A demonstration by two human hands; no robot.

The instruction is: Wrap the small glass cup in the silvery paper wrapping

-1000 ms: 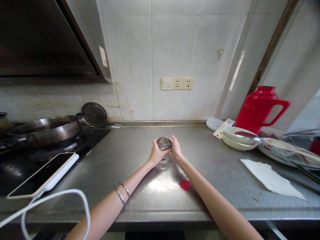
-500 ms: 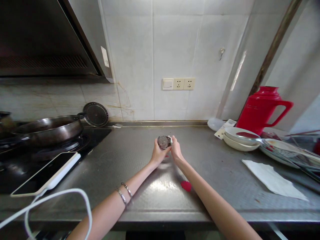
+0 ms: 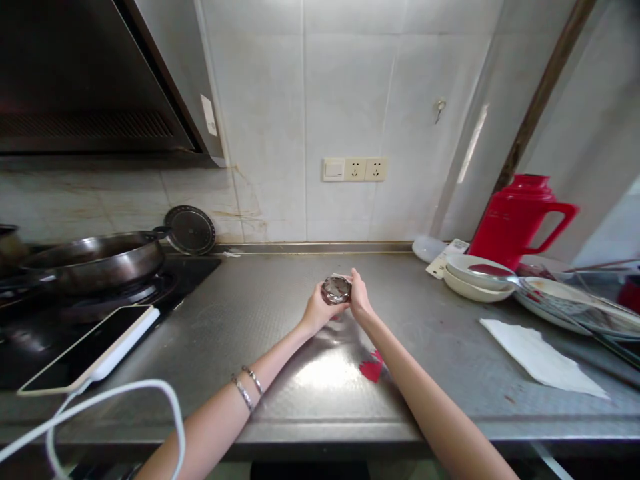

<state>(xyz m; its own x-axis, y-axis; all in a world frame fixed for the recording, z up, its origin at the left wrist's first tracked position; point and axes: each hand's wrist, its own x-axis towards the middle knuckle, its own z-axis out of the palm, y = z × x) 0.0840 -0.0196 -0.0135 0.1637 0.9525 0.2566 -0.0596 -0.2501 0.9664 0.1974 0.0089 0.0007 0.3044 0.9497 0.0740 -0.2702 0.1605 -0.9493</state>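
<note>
While both arms reach out over the steel counter (image 3: pixel 280 313), the left hand (image 3: pixel 319 308) and the right hand (image 3: pixel 359 300) close on a small shiny round thing (image 3: pixel 336 289) from either side, fingers curled around it, holding it just above the counter's surface in front of the wall sockets (image 3: pixel 355 169). Compared with a second ago, the round thing sits a little further to the right and its face has turned more toward the camera, so the hands appear to have rotated or shifted it between them; I judge that the handling is a working-over of this one piece, and what it is made of is too small to tell. A red scrap (image 3: pixel 371 369) lies on the counter nearer the person than the round thing, beside the right forearm. To the left of the round thing are a phone (image 3: pixel 90 348) with a white cable (image 3: pixel 115 400) and a dark pan (image 3: pixel 93 259) on the stove; to its right are stacked bowls (image 3: pixel 475 277), a white napkin (image 3: pixel 540 358) and a red jug (image 3: pixel 520 215). No writing can be read: the sticker on the hood and the small packet by the bowls are too blurred.
</note>
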